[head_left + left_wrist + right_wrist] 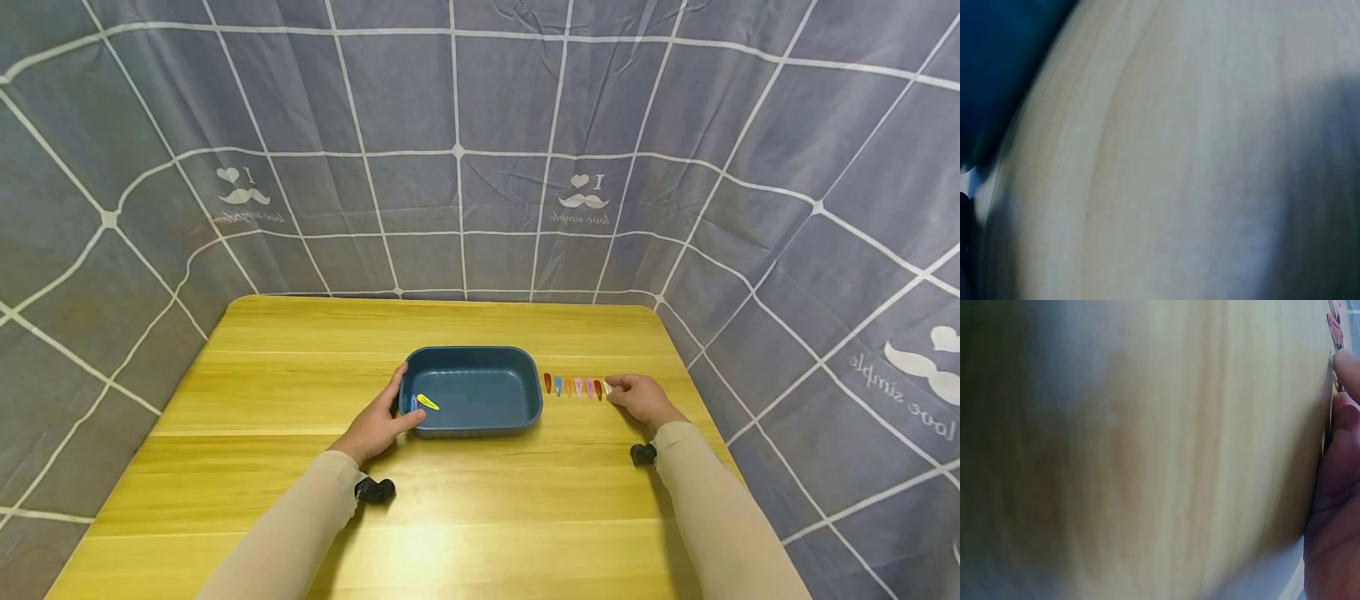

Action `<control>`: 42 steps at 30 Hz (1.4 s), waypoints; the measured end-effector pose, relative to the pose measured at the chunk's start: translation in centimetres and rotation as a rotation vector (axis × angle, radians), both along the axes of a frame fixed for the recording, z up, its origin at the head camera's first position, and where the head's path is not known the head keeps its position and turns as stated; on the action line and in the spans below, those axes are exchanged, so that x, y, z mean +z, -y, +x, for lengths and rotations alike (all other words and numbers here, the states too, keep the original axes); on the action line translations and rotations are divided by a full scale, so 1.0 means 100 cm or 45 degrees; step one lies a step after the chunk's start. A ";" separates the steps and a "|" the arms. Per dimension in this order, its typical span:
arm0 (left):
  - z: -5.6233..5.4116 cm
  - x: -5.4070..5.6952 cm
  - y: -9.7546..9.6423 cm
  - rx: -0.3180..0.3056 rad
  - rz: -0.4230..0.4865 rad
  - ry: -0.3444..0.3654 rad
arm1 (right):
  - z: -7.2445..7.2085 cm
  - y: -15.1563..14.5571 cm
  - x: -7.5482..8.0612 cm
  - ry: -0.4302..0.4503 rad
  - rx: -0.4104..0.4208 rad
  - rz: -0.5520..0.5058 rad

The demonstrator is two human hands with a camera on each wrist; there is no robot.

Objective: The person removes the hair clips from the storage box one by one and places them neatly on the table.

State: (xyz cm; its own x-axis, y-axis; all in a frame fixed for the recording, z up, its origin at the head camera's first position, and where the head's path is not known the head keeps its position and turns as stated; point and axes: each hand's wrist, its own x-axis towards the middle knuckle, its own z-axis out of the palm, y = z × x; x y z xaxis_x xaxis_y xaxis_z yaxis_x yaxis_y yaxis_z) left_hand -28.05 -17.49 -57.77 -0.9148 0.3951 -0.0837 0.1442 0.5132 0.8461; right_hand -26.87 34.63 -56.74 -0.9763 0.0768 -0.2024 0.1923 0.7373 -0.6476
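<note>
In the head view my left hand grips the left end of a dark blue plastic basin, thumb over the front-left rim and fingers along the outer left side. Inside the basin's left corner lie a yellow snap hair clip and a blue-violet hair clip. To the right of the basin, my right hand has its fingertips down on a white hair clip, pinching it at the right end of a row. Fingers partly hide that clip. The right wrist view shows my right hand low against the tabletop.
Several more hair clips stand side by side between basin and right hand, among them a red clip, a blue clip and a dark red clip. The wooden table is bordered by a grey checked curtain.
</note>
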 end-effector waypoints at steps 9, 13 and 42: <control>0.001 0.001 0.001 -0.004 0.007 0.009 | 0.002 0.002 0.003 0.007 0.001 -0.010; 0.002 0.002 0.001 0.000 0.002 0.007 | 0.003 0.002 0.003 0.006 0.000 -0.031; 0.000 -0.002 0.003 0.001 -0.009 -0.020 | -0.011 0.015 0.032 -0.075 -0.082 -0.193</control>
State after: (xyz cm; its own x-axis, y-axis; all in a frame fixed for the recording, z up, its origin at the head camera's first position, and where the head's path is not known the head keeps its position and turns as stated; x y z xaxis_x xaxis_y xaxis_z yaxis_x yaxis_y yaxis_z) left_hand -28.01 -17.79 -57.99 -0.9163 0.3939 -0.0724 0.1569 0.5194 0.8400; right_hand -27.92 33.16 -53.53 -0.9808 0.1123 -0.1593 0.1945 0.6178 -0.7619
